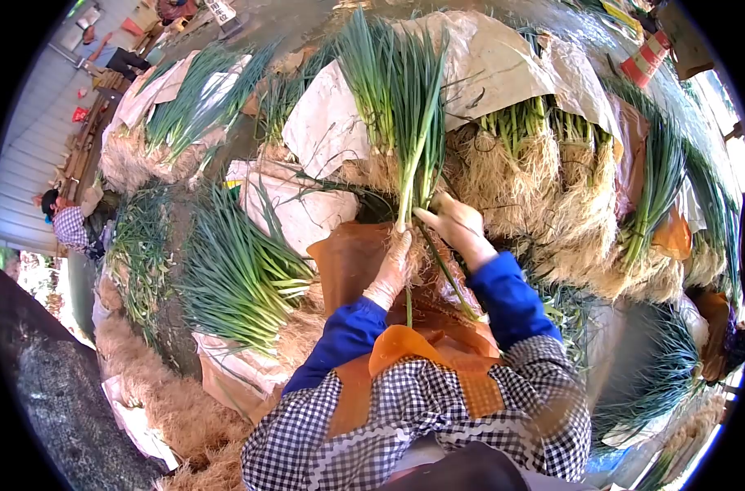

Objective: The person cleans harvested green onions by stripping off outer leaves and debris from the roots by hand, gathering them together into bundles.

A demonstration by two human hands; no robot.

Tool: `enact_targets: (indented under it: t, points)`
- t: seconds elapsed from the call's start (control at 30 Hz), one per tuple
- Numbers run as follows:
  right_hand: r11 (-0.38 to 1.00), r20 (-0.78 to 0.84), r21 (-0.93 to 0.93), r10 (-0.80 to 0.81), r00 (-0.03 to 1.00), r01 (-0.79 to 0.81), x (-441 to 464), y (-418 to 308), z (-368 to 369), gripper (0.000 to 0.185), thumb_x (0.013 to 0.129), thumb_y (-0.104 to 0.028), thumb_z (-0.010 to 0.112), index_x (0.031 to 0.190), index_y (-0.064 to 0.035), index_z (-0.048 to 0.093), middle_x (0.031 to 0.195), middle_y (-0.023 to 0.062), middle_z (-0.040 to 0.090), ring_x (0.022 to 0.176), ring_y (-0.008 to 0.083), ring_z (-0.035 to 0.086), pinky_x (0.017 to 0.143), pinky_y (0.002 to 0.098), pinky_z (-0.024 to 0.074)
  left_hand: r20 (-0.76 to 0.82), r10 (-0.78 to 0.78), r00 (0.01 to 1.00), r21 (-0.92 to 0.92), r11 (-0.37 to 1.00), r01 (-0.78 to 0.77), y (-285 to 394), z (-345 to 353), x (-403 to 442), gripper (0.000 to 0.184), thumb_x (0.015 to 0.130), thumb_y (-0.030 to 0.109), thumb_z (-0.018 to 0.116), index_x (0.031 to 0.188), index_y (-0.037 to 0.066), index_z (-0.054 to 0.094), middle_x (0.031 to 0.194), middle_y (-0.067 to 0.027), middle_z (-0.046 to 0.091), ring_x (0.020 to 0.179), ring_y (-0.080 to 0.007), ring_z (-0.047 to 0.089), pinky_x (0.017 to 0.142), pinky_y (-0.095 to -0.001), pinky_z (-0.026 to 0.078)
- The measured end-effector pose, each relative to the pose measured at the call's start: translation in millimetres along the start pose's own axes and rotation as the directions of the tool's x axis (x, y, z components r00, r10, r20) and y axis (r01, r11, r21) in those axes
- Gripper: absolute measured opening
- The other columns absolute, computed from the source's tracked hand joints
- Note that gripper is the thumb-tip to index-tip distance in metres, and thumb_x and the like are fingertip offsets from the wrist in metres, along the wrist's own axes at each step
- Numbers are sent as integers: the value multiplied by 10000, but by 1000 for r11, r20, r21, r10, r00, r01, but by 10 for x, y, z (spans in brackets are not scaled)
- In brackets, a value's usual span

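A bunch of green onions [417, 123] stands upright in front of me, its green leaves pointing away and its pale ends toward my body. My left hand [395, 268] is closed round the white root end of the green onions. My right hand [458, 227] is closed beside it, its thumb against the stalks. Thin loose green stalks [442, 266] run below the right hand toward my lap. An orange apron [344, 262] lies under both hands. Just beyond, another green onion bunch [368, 90] rests on a pale sheet [327, 123].
To my left lies a large green onion pile [241, 278], with leaf scraps [143, 254] further out. Rooted bundles [520, 180] under pale sheeting [495, 69] stand ahead on the right. More green onions [655, 192] lie farther right. A person [68, 225] in checked clothing sits at far left.
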State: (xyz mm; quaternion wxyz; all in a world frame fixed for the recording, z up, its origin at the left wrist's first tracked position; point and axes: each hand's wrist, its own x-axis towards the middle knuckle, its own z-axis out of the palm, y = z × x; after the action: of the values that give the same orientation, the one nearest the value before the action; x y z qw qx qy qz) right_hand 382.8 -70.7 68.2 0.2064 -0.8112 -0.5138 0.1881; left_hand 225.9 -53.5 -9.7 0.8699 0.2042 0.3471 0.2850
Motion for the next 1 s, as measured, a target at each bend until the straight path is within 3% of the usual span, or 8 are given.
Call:
enact_targets:
  t: [0.07, 0.17, 0.23, 0.27, 0.47, 0.7, 0.87, 1.0]
  points:
    - [949, -221, 292, -50, 974, 115, 507, 385, 863, 410, 772, -481, 629, 768, -73, 582, 661, 138, 603, 641, 309, 611, 600, 382, 483, 17, 82, 996, 17, 996, -83, -91, -129, 55, 371, 893, 316, 568, 1222, 164, 489, 1104, 33, 550, 820, -170, 602, 559, -272, 459]
    - [939, -383, 240, -143, 913, 248, 349, 195, 674, 228, 827, -266, 632, 704, -84, 571, 564, 98, 541, 554, 263, 569, 532, 359, 453, 104, -79, 991, -154, 983, 94, 52, -59, -92, 287, 904, 285, 549, 1164, 172, 510, 1027, -11, 598, 848, -162, 609, 555, -263, 485]
    - [1, 197, 979, 286, 938, -206, 176, 84, 530, 162, 849, -182, 629, 732, -76, 590, 591, 28, 543, 550, 160, 548, 510, 295, 437, 94, -122, 988, -219, 966, 140, -13, -69, -54, 251, 915, 254, 529, 1150, 169, 511, 973, -5, 611, 839, -155, 613, 542, -257, 482]
    - [-55, 168, 986, 302, 938, -158, 104, 107, 551, 137, 856, -155, 622, 751, -70, 597, 630, 6, 542, 569, 122, 525, 513, 264, 423, 148, -125, 981, -191, 970, 152, -57, -115, -19, 245, 924, 264, 509, 1146, 161, 515, 948, -3, 608, 833, -151, 610, 530, -249, 477]
    - [150, 200, 967, 55, 978, -207, 106, 170, 226, 370, 896, -451, 511, 791, -105, 590, 557, -61, 425, 472, 61, 333, 449, 206, 246, 134, -244, 961, -208, 941, 268, -147, -87, 64, 148, 885, 213, 545, 981, 113, 598, 791, -11, 593, 594, -114, 524, 442, -210, 383]
    - [167, 189, 960, 208, 960, -226, 665, 232, 442, 231, 857, -281, 627, 722, -113, 543, 587, -46, 443, 494, 50, 387, 460, 215, 299, -57, -247, 967, -57, 968, 244, -120, -45, -1, 153, 912, 242, 504, 787, 159, 532, 544, 40, 423, 412, -90, 364, 380, -220, 300]
    - [322, 224, 907, 179, 958, -272, 574, 387, 448, 209, 871, -276, 570, 742, -114, 540, 600, -43, 450, 507, 74, 393, 470, 233, 331, 67, -225, 972, -156, 960, 233, -266, -244, 45, 76, 886, 209, 559, 935, 151, 561, 723, 15, 559, 503, -100, 475, 414, -226, 359]
    - [-43, 392, 920, 36, 919, -390, 323, 634, 459, 186, 897, -257, 495, 862, -94, 579, 660, -36, 449, 550, 65, 409, 492, 194, 342, 122, -196, 973, -181, 959, 216, -209, -150, 42, 82, 903, 217, 538, 867, 158, 494, 623, 41, 432, 458, -76, 394, 384, -199, 309]
